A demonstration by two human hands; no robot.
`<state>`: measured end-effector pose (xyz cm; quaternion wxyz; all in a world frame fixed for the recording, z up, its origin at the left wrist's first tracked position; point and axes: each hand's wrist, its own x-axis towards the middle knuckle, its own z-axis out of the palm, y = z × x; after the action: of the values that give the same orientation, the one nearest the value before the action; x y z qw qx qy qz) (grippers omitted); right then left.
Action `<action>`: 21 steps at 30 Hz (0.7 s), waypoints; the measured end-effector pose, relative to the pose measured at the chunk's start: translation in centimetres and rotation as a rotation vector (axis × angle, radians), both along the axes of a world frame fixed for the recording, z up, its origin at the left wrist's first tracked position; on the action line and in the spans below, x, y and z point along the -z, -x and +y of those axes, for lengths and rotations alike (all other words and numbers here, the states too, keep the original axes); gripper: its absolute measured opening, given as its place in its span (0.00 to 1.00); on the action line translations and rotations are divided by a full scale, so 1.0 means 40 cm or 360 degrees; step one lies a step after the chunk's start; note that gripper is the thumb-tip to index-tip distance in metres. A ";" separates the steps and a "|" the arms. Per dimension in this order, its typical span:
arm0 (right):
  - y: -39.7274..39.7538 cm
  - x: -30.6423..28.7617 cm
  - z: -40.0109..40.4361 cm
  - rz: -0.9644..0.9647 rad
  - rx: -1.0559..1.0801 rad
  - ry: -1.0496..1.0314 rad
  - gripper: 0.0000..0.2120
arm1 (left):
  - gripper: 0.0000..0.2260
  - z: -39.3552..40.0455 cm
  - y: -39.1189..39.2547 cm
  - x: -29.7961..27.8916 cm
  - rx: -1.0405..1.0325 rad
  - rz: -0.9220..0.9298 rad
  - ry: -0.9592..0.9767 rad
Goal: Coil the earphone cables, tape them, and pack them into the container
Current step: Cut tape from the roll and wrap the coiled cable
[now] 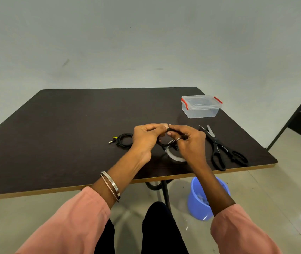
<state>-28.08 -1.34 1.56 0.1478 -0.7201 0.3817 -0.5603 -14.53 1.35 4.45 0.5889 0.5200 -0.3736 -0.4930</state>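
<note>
One coiled cable (125, 139) lies on table (63, 125); we grip second coil (164, 143) with left hand (146, 138) and right hand (188, 142). Taping unclear; container (201, 107) closed, packing left.

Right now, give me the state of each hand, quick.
Left hand: closed, fingers pinching the black earphone cable coil.
Right hand: closed, fingers pinching the same coil from the other side.
</note>
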 end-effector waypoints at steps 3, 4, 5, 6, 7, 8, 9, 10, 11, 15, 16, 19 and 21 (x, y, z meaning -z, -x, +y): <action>0.011 0.008 -0.002 0.0003 -0.0037 0.0100 0.09 | 0.03 0.001 -0.015 -0.018 0.0109 0.0018 -0.0167; 0.013 0.007 -0.001 0.0017 -0.0051 0.0140 0.09 | 0.04 0.001 -0.019 -0.027 0.0154 0.0016 -0.0229; 0.015 0.006 0.001 0.0023 -0.0068 0.0175 0.09 | 0.04 0.001 -0.023 -0.034 0.0191 0.0020 -0.0291; 0.016 0.005 0.000 0.0018 -0.0084 0.0198 0.09 | 0.05 -0.001 -0.026 -0.039 0.0220 0.0030 -0.0351; 0.015 0.003 0.000 0.0003 -0.0095 0.0207 0.10 | 0.05 -0.003 -0.029 -0.043 0.0243 0.0033 -0.0407; 0.015 0.003 0.000 -0.0015 -0.0100 0.0201 0.10 | 0.06 -0.006 -0.032 -0.045 0.0265 0.0024 -0.0456; 0.015 0.003 0.001 -0.0026 -0.0101 0.0189 0.11 | 0.08 -0.008 -0.034 -0.047 0.0290 0.0007 -0.0500; 0.017 0.003 0.002 -0.0035 -0.0101 0.0178 0.11 | 0.10 -0.009 -0.036 -0.049 0.0315 -0.0012 -0.0540; 0.019 0.005 0.003 -0.0046 -0.0103 0.0172 0.11 | 0.11 -0.009 -0.038 -0.051 0.0338 -0.0027 -0.0575; 0.020 0.010 0.008 -0.0085 -0.0128 0.0139 0.10 | 0.11 -0.007 -0.038 -0.055 0.0336 -0.0009 -0.0581; 0.018 0.011 0.008 -0.0107 -0.0125 0.0120 0.10 | 0.12 -0.007 -0.034 -0.054 0.0307 0.0009 -0.0541; 0.010 0.007 0.010 -0.0212 -0.0108 0.0021 0.11 | 0.10 -0.008 -0.028 -0.046 0.0213 0.0101 -0.0283; 0.003 -0.003 0.014 -0.0306 -0.0087 -0.0100 0.14 | 0.06 -0.007 -0.026 -0.041 0.0184 0.0092 -0.0060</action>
<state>-28.18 -0.79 1.68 0.2215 -0.6682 0.3633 -0.6103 -13.48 1.06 6.09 0.5602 0.4941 -0.3764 -0.5481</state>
